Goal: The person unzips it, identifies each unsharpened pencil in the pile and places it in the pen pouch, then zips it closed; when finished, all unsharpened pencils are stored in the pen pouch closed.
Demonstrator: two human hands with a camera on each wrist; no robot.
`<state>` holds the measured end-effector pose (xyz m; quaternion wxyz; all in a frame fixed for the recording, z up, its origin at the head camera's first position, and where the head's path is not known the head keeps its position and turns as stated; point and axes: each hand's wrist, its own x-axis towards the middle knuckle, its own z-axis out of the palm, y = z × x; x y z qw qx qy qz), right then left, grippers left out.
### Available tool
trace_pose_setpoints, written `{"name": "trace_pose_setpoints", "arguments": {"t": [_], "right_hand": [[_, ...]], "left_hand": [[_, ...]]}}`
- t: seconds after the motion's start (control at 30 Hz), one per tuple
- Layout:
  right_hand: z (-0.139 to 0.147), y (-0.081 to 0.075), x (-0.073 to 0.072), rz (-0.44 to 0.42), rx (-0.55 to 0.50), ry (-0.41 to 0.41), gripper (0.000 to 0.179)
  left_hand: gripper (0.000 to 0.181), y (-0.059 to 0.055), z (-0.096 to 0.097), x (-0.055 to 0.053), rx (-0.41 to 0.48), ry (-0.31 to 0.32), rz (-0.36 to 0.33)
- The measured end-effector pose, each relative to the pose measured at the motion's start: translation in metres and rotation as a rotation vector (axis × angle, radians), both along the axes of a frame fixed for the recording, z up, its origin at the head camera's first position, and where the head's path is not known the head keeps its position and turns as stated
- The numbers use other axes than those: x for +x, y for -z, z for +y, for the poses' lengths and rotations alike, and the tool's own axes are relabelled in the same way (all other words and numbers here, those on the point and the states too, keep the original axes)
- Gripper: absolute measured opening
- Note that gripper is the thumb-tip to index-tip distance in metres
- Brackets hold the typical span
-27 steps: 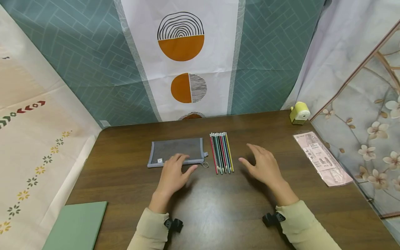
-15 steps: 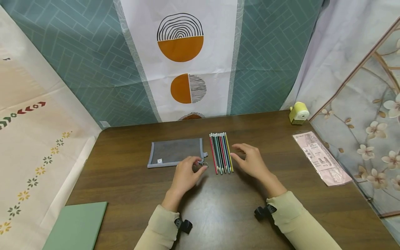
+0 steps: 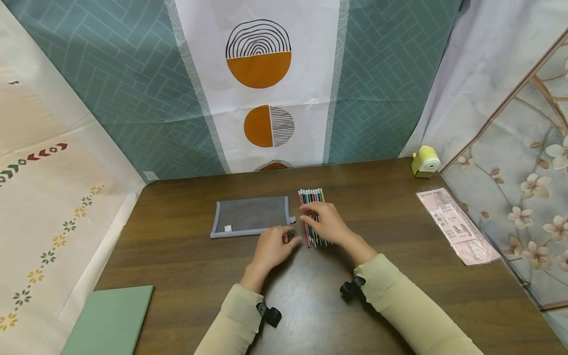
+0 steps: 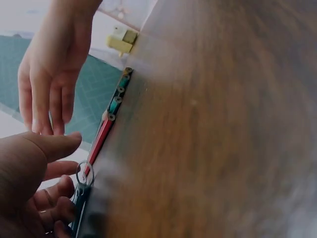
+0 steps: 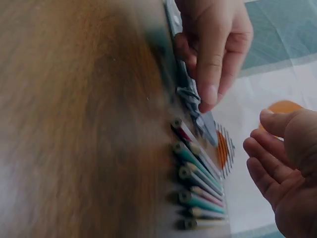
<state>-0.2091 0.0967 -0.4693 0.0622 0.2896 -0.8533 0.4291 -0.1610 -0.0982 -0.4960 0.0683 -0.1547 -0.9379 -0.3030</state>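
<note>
A grey zippered pouch point(image 3: 253, 214) lies flat on the brown table, its zip edge toward the person. My left hand point(image 3: 272, 245) is at the pouch's near right corner. Its thumb and fingers are parted around the metal ring point(image 4: 84, 173) of the zip pull. Over the row of pencils point(image 3: 317, 241) is my right hand point(image 3: 327, 223), thumb and fingers apart and holding nothing. The pencils point(image 5: 205, 183) lie side by side just right of the pouch, mostly dark, with a red one at the left. The right hand hides their middle part in the head view.
A yellow-green pencil sharpener point(image 3: 425, 161) stands at the table's back right corner. A pink printed packet point(image 3: 459, 227) lies along the right side. Front left is a green flat board point(image 3: 108, 320). Patterned cloths hang behind and at both sides.
Both hands have moved inward. The left went right along the pouch to its ring; the right came left from beside the pencils to over them. Pouch and pencils stay in place.
</note>
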Motion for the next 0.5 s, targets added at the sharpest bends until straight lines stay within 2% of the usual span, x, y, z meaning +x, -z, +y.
{"name": "trace_pose_setpoints", "arguments": {"t": [0.1,0.23,0.4,0.5], "right_hand": [[-0.012,0.002,-0.005,-0.004,0.05,-0.046,0.022],[-0.025,0.003,-0.009,-0.004,0.133,-0.113,0.021],[-0.037,0.004,-0.014,0.034,0.254,-0.198,0.017],[-0.042,0.005,-0.017,0.074,0.3,-0.258,0.015]], "left_hand": [[0.022,0.003,-0.002,0.001,0.009,-0.013,0.006],[0.013,0.004,-0.003,0.002,0.073,-0.055,0.016],[0.01,0.003,-0.004,0.004,0.166,-0.148,-0.019],[0.011,0.004,-0.006,0.006,0.175,-0.202,0.002]]}}
